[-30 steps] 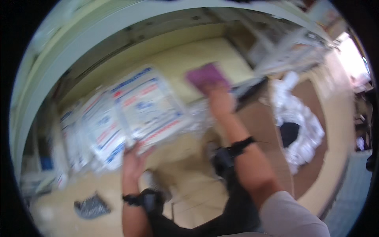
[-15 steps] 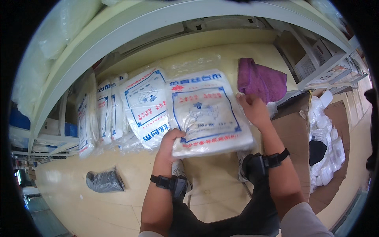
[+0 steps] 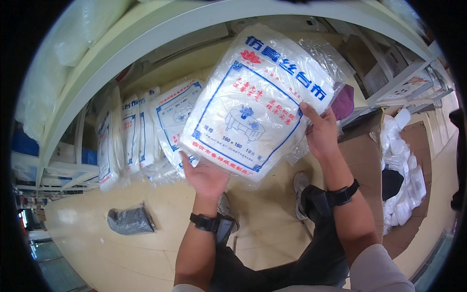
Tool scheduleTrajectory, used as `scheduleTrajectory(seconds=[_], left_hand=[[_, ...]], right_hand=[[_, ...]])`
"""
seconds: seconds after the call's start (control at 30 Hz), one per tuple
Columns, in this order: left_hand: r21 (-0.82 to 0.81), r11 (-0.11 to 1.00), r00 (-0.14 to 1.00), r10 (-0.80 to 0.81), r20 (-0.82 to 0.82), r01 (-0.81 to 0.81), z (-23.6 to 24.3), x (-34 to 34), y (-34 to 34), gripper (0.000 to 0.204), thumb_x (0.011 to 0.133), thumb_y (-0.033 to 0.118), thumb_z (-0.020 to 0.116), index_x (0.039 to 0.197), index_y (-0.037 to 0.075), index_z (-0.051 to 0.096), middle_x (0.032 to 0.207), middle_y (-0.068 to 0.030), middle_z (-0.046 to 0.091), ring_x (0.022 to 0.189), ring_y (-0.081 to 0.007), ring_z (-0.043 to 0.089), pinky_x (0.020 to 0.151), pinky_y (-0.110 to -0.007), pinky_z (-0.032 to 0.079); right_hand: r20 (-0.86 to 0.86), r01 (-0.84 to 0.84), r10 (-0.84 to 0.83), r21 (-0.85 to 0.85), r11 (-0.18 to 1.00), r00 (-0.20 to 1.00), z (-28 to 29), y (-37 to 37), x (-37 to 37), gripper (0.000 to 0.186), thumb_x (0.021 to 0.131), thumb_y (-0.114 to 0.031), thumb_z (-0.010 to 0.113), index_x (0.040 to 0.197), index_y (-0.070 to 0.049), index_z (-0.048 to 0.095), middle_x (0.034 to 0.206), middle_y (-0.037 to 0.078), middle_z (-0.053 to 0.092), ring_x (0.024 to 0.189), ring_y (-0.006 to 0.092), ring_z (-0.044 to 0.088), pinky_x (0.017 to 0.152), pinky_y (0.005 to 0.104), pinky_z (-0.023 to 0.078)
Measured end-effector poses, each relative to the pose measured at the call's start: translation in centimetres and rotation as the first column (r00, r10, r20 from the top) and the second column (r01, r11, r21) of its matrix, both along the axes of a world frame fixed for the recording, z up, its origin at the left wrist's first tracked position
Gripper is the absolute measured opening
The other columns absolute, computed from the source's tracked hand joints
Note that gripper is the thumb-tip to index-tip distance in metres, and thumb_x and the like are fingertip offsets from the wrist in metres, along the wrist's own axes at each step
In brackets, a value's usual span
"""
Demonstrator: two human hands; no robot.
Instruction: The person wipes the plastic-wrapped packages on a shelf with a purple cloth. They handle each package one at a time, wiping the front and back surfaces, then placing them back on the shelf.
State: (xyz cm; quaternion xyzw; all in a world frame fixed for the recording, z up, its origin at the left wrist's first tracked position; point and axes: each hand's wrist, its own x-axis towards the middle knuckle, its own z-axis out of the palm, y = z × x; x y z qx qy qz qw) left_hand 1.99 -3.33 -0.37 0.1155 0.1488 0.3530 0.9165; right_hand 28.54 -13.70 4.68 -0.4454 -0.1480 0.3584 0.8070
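Between my hands I hold up a flat, clear-wrapped white tablecloth packet (image 3: pixel 214 117), printed in blue and red with a drawing of a draped table. It is tilted, its top end leaning right and its loose clear plastic sticking out there. My left hand (image 3: pixel 206 176) supports the lower left corner, palm up, with most of its fingers hidden beneath. At the right edge my right hand (image 3: pixel 322 134) grips it, thumb on top and fingers behind. Similar packets (image 3: pixel 170 114) stand and lean in a row on the shelf to the left.
A purple cloth (image 3: pixel 344 103) lies on the shelf, partly covered by the held packet. To the right stands an open cardboard box (image 3: pixel 357 165) with white plastic-wrapped goods (image 3: pixel 401 209) and a black item. A dark wrapped bundle (image 3: pixel 130 220) lies on the floor at left.
The packet has been lifted off the shelf edge and turned clockwise. My right hand, earlier beside the packet near the purple cloth, now grips its right edge. My left hand has shifted left beneath it.
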Motion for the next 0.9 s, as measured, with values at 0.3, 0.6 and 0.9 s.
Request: scheduleTrajectory(seconds=[0.3,0.6,0.9], left_hand=[[0.544,0.755,0.666,0.195,-0.720,0.367,-1.5,-1.0,-0.4,0.051,0.091,-0.001,0.070,0.138,-0.002,0.054,0.129,-0.0095,0.066,0.117,-0.0190,0.062,0.104,-0.035,0.048],[0.374,0.835,0.723,-0.041,-0.689,0.404,3.1,-13.5,-1.3,0.058,0.073,-0.009,0.069,0.131,-0.002,0.062,0.121,-0.0141,0.071,0.108,-0.0274,0.070,0.100,-0.039,0.054],[0.461,0.049,0.454,0.109,-0.884,0.886,9.9,-10.5,-7.8,0.045,0.082,0.012,0.076,0.124,0.000,0.066,0.100,-0.0106,0.074,0.092,-0.0168,0.065,0.085,-0.032,0.053]], right_hand=[[-0.284,-0.123,0.162,0.149,0.981,0.945,-3.1,-4.8,4.0,0.043,0.093,-0.024,0.058,0.129,0.000,0.060,0.129,0.016,0.067,0.121,0.0298,0.062,0.109,0.0471,0.045],[-0.246,-0.695,0.674,0.004,0.719,0.697,-2.5,-11.6,6.8,0.089,0.095,-0.062,0.054,0.155,0.002,0.036,0.148,0.023,0.051,0.123,0.0321,0.063,0.104,0.0455,0.052],[0.279,-0.705,0.960,-0.681,0.200,0.002,-2.1,-12.3,-8.3,0.067,0.084,-0.031,0.085,0.139,-0.003,0.058,0.131,0.012,0.067,0.115,0.0200,0.062,0.102,0.0347,0.049]])
